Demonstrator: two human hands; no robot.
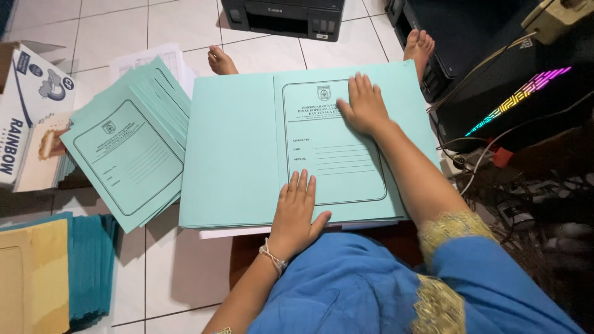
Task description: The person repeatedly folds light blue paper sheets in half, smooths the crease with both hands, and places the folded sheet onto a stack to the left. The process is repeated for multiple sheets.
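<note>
Both hands flat, fingers extended, nothing grasped. Left hand point(296, 207) presses the near edge of an open light-green folder point(241, 154); right hand point(365, 105) presses its upper right panel, over the printed frame. Folder lies spread across the lap, white sheets point(229, 232) showing under its near edge. Left of left hand: fanned stack of like folders point(127, 154), just beside the open one. Further left: box point(28, 111), teal and tan folders point(55, 272). Beyond right hand: feet point(417, 44), printer point(281, 17). Right of right hand: cables point(489, 161), lit device point(526, 93).
</note>
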